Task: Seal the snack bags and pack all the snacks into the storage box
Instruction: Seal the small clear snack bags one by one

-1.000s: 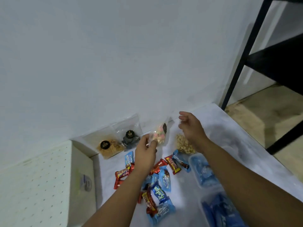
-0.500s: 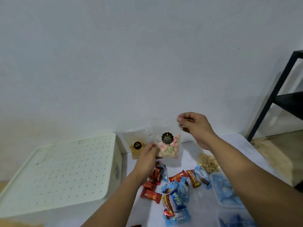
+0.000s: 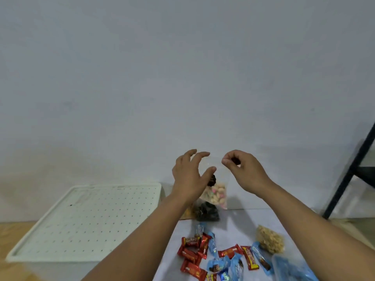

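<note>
**Two hands hold up a clear bag of pastel snacks**

The right hand (image 3: 242, 170) pinches the top right corner of a clear snack bag (image 3: 216, 191), thumb and forefinger pressed together on the plastic and the other fingers curled in. The left hand (image 3: 189, 177) is at the bag's top left, fingers spread and loosely curved; its thumb lies against the plastic, but whether the fingers grip it cannot be told. The bag hangs in the air between the hands, pastel pieces gathered at its bottom, a dark round sticker partly hidden behind the left hand.

Below the bag lies a white table (image 3: 239, 226) against a plain pale wall (image 3: 182, 78). Left of the bag sits the white storage box (image 3: 85, 220), its dotted lid on. Under the bag lies a bag of dark snacks (image 3: 207, 212). Nearer the viewer are scattered red and blue wrapped candies (image 3: 221, 256), and right of them a bag of pale puffed snacks (image 3: 269, 241). A black metal rack (image 3: 349, 177) stands far right of the bag.
</note>
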